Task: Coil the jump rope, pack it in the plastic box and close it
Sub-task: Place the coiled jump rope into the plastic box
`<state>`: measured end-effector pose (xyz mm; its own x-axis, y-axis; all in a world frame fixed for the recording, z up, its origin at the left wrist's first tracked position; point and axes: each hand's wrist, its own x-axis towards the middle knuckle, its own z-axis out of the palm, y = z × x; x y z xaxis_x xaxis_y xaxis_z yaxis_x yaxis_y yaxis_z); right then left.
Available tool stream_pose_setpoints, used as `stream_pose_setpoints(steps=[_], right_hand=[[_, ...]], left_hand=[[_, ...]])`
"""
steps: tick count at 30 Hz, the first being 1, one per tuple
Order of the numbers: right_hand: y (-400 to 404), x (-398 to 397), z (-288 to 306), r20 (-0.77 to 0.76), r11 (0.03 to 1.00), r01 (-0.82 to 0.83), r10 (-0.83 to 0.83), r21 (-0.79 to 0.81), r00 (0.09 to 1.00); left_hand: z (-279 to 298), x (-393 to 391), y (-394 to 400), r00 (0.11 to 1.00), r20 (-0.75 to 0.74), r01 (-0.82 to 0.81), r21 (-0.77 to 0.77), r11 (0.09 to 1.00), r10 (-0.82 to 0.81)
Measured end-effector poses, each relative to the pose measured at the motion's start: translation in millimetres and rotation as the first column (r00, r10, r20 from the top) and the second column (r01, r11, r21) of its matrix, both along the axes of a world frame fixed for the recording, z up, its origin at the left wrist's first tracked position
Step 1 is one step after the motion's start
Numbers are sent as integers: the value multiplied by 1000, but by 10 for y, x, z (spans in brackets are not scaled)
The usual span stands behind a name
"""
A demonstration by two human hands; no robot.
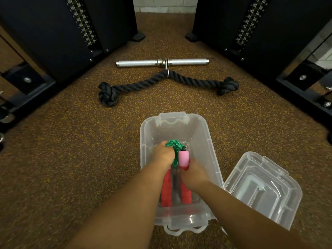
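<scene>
A clear plastic box (201,133) stands open on the floor in front of me. Both my hands are inside it with the jump rope. My left hand (162,155) grips the bunched green rope (174,145). My right hand (193,173) grips one handle just below its pink end (184,158). The two red handles (186,194) lie side by side, pointing toward me, low in the box. The clear lid (264,191) lies upside down on the floor to the right, touching the box.
A thick black knotted rope attachment (167,81) and a silver bar handle (161,62) lie on the speckled brown floor (80,141) beyond the box. Black weight machine frames (53,42) stand at left and right (269,42).
</scene>
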<state>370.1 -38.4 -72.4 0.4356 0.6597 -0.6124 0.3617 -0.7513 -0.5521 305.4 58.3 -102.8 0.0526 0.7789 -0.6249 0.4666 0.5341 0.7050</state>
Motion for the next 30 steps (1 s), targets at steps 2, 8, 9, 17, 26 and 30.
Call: stream_pose_setpoints(steps=[2,8,9,17,26,30], right_hand=[[14,-11,2,64,999,-53,52,11,997],[16,-9,33,77,961,-250,242,121,967],[14,-13,9,92,944,-310,301,110,949],[9,-20,28,111,900,-436,433,-1,894],[-559,476,1139,309,742,-483,375,465,874],[-1282,947,1217,128,814,-13,-75,581,989]], left_hand=[[27,-36,-34,991,-128,50,35,998,-45],[259,-114,-539,891,-392,319,182,930,-229],[231,-138,-606,873,-405,358,156,921,-271],[314,-154,-571,851,-341,407,-53,912,-400],[952,38,-1065,912,-38,377,473,797,-408],[1169,271,-1541,795,-49,494,630,599,-605]])
